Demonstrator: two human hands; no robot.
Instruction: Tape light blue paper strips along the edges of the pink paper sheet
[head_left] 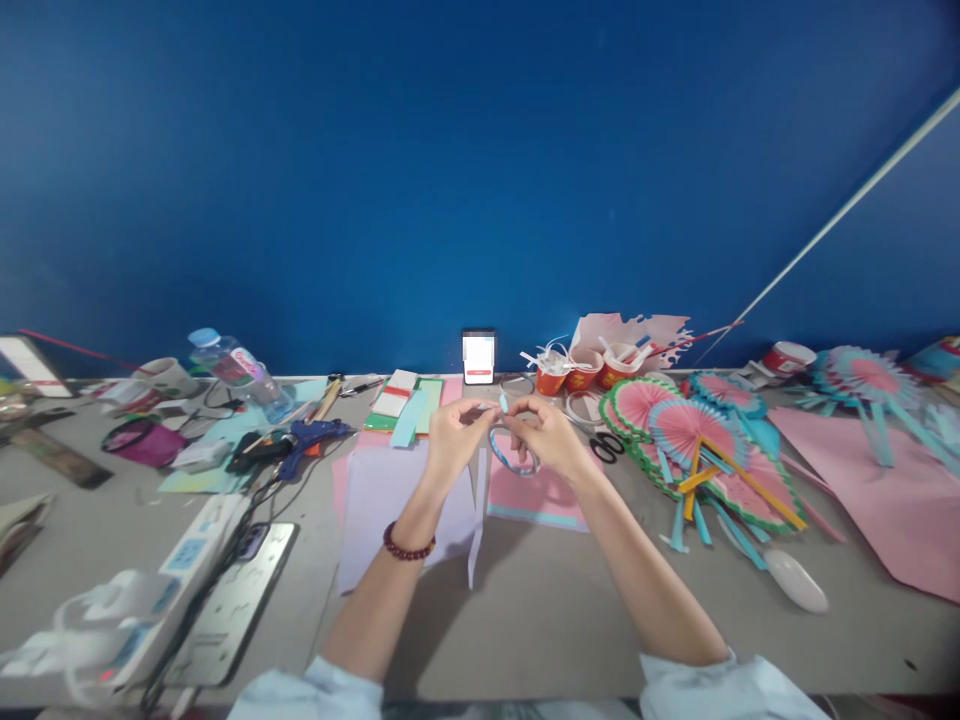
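The left grip point(456, 440) and the right grip point(549, 436) meet fingertip to fingertip, both pinched closed on a blue-and-white curled paper strip point(513, 465). A pale blue end pokes up between the two sets of fingertips, and the rest hangs in a loop just below them — nearer the right grip, whose lower fingers overlap it; blur hides whether they pass inside the loop. The strip is held above a pink paper sheet point(536, 508) on the desk point(570, 615). A lavender paper sheet point(382, 525) lies beneath and beside the left grip. Black-handled scissors point(607, 447) rest just right of the pink sheet — near folded watermelon-patterned paper fans point(694, 430). A lit phone point(478, 357) stands beyond the hands.
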